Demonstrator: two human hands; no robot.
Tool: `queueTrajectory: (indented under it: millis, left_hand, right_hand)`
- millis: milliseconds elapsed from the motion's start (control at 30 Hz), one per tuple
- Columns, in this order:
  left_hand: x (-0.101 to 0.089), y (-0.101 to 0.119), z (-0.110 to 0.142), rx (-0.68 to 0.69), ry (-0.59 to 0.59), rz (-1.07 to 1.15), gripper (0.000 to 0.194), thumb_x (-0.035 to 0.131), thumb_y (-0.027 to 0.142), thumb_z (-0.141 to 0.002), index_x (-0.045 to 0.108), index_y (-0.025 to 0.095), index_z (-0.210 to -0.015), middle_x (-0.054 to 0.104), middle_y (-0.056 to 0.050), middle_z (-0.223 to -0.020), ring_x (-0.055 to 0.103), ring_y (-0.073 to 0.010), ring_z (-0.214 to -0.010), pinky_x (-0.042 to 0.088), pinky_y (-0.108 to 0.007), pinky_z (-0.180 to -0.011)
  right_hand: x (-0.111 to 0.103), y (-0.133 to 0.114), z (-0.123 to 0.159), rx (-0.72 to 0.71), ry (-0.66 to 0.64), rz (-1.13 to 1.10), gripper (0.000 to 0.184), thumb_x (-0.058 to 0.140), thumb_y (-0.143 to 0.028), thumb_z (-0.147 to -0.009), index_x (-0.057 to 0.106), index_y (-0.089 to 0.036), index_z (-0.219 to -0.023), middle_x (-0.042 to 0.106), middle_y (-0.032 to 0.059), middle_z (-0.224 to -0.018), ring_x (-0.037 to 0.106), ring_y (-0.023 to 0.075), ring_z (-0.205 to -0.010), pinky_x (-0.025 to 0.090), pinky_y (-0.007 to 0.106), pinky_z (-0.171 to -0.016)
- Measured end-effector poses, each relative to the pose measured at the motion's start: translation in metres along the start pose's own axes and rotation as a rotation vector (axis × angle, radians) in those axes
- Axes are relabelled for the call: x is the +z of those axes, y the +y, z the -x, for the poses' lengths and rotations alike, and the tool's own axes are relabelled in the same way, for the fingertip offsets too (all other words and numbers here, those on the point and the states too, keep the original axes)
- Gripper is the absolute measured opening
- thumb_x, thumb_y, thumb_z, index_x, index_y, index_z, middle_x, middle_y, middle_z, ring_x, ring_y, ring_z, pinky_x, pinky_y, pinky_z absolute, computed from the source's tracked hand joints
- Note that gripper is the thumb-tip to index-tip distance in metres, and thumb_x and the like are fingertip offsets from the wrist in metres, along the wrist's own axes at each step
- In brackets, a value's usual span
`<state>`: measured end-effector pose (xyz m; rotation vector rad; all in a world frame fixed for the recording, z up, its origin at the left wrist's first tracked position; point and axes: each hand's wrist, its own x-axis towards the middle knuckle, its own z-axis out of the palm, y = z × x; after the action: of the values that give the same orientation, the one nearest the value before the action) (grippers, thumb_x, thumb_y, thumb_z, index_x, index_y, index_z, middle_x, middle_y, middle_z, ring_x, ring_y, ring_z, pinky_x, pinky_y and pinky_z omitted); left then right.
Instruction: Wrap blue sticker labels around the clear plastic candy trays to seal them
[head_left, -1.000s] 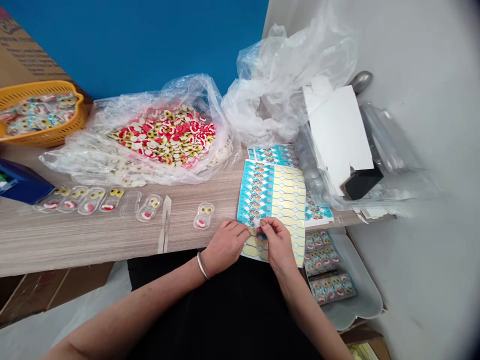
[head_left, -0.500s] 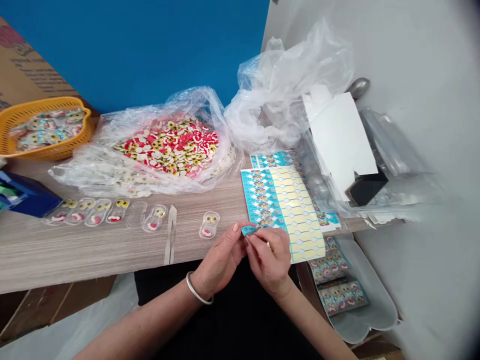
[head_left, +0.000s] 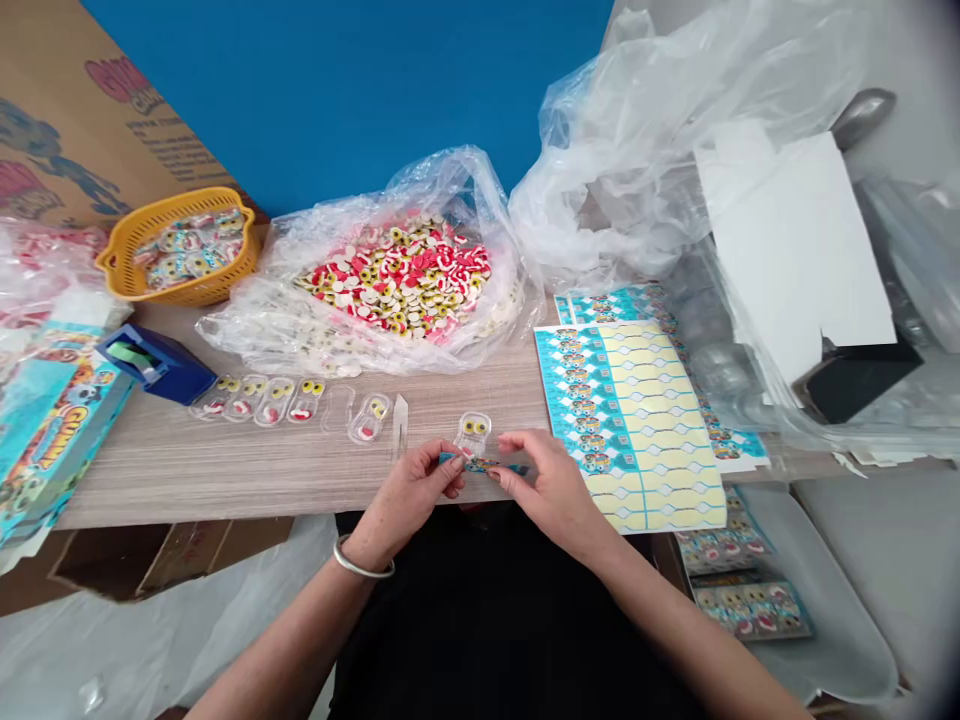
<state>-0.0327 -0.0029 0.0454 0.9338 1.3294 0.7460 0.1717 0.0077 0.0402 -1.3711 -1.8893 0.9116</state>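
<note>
A narrow blue printed sticker point(head_left: 484, 465) is stretched between my two hands at the table's front edge. My left hand point(head_left: 412, 490) pinches its left end. The thumb of my right hand point(head_left: 551, 490) presses the sticker's right part, with the fingers curved above it. Right behind the sticker lies a clear plastic blister point(head_left: 474, 430) with two yellow eye pieces; its lower part is partly covered by the sticker. To the right is the sticker sheet point(head_left: 630, 425), with bare yellow backing where labels are gone.
A row of clear blisters point(head_left: 274, 400) with eye and mouth pieces lies left, beside a blade-like strip point(head_left: 400, 425) and a blue tape dispenser point(head_left: 161, 365). Behind are an open bag of candy pieces point(head_left: 397, 280) and a yellow basket point(head_left: 180, 285). A grey bin point(head_left: 840, 610) stands lower right.
The view has turned left. My hands have moved apart, and the sticker is now drawn out lengthwise in front of the single blister.
</note>
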Motion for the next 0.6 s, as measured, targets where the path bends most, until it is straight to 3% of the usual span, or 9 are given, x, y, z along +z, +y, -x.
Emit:
queueTrajectory:
  millis: [133,200,300,600]
  left_hand:
    - [-0.006,-0.003,-0.009,-0.03,0.032,-0.078,0.031,0.065,0.046,-0.081,0.065,0.016,-0.079,0.054,0.003,-0.055,0.049,-0.0102,-0.051,0.04,-0.022,-0.051]
    - [-0.01,-0.005,-0.018,-0.013,0.088,-0.168,0.03,0.067,0.045,-0.079,0.064,0.017,-0.087,0.054,0.004,-0.054,0.05,-0.0108,-0.048,0.038,-0.022,-0.049]
    - [-0.016,-0.006,-0.034,0.086,0.176,-0.321,0.033,0.069,0.04,-0.078,0.058,0.02,-0.102,0.057,0.007,-0.056,0.055,-0.0122,-0.047,0.038,-0.023,-0.05]
    - [-0.021,-0.009,-0.054,0.15,0.207,-0.57,0.019,0.064,0.036,-0.081,0.056,0.022,-0.09,0.061,0.006,-0.058,0.058,-0.0136,-0.051,0.038,-0.025,-0.056]
  right_hand:
    - [0.02,0.003,-0.007,0.164,-0.041,-0.172,0.007,0.057,-0.023,-0.087,0.06,-0.022,-0.093,0.066,0.0003,-0.083,0.063,0.0169,-0.077,0.047,0.03,-0.071]
    - [0.025,0.004,-0.013,0.202,-0.042,-0.167,0.003,0.057,-0.024,-0.087,0.058,-0.023,-0.09,0.066,-0.0006,-0.08,0.062,0.0164,-0.074,0.045,0.028,-0.068]
    - [0.029,0.006,-0.025,0.262,-0.051,-0.104,0.004,0.058,-0.024,-0.086,0.055,-0.023,-0.089,0.065,-0.0015,-0.077,0.062,0.0164,-0.07,0.042,0.028,-0.065]
    - [0.033,0.01,-0.043,0.278,-0.098,0.059,0.013,0.061,-0.02,-0.086,0.055,-0.022,-0.098,0.067,-0.0009,-0.078,0.063,0.0173,-0.073,0.039,0.027,-0.066]
